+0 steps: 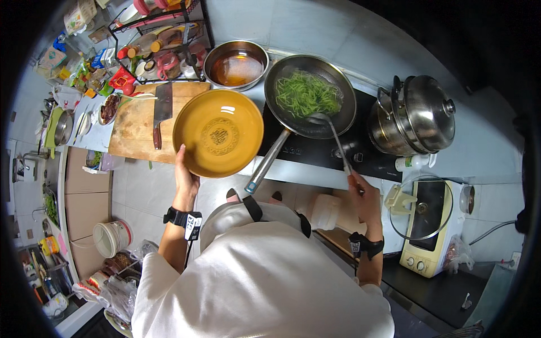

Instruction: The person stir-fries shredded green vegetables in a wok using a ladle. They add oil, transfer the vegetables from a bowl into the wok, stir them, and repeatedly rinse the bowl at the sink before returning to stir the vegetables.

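Observation:
My left hand [186,179] grips the lower left rim of a yellow-brown plate [194,148] with a patterned centre, held beside the wok. In my right hand [363,194] is the handle of a metal ladle [337,137]. The ladle's bowl rests in the wok [279,114], at the lower right edge of a heap of shredded green vegetables [306,93]. The wok stands on a black cooktop [308,152], its metal handle [268,160] pointing towards me between my hands. Vapour hangs faintly over the vegetables.
A wooden cutting board [131,122] with a cleaver [163,101] lies left of the plate. Behind stands a metal bowl of amber liquid [236,67]. A lidded steel pot [422,114] is at the cooktop's right, with a glass lid [451,211] against a microwave [410,257] nearer me.

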{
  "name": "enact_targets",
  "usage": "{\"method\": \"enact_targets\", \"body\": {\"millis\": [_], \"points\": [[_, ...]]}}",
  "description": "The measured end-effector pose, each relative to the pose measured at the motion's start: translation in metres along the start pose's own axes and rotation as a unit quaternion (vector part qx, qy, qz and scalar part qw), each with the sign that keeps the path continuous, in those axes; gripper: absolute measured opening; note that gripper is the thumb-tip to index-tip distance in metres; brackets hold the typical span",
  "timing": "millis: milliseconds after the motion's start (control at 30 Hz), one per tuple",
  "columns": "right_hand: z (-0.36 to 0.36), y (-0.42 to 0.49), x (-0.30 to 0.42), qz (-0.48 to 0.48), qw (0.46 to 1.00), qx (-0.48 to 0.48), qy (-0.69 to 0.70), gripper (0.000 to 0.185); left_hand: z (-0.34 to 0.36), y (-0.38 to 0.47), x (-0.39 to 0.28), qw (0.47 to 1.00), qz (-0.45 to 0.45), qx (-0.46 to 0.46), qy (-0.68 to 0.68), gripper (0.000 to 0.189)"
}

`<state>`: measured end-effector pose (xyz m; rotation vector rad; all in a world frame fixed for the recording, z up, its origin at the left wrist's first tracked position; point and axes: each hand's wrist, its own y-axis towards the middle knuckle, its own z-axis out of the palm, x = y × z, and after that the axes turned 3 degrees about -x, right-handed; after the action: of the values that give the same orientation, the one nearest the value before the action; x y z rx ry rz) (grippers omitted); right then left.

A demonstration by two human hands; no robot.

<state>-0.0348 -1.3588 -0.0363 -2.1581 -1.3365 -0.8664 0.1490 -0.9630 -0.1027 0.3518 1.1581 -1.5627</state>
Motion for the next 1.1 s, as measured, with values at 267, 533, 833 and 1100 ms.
{"method": "enact_targets", "body": {"millis": [267, 533, 833, 1100], "points": [[0.054, 0.046, -0.014, -0.054, 0.995, -0.026, -0.073, 0.036, -0.016, -0.013, 0.001, 0.999, 0.001, -0.044, -0.015, 0.049], [0.084, 0.086, -0.035, -0.016, 0.992, -0.103, -0.074, 0.035, -0.032, -0.020, 0.004, 0.993, -0.008, -0.116, -0.029, 0.030], [0.127, 0.146, -0.045, -0.105, 0.956, 0.002, -0.275, 0.044, -0.035, -0.037, -0.005, 0.985, 0.081, -0.143, -0.054, 0.044], [0.169, 0.138, 0.107, -0.306, 0.945, 0.113, 0.014, 0.035, -0.091, -0.027, -0.014, 0.983, 0.084, -0.140, -0.078, 0.050]]}}
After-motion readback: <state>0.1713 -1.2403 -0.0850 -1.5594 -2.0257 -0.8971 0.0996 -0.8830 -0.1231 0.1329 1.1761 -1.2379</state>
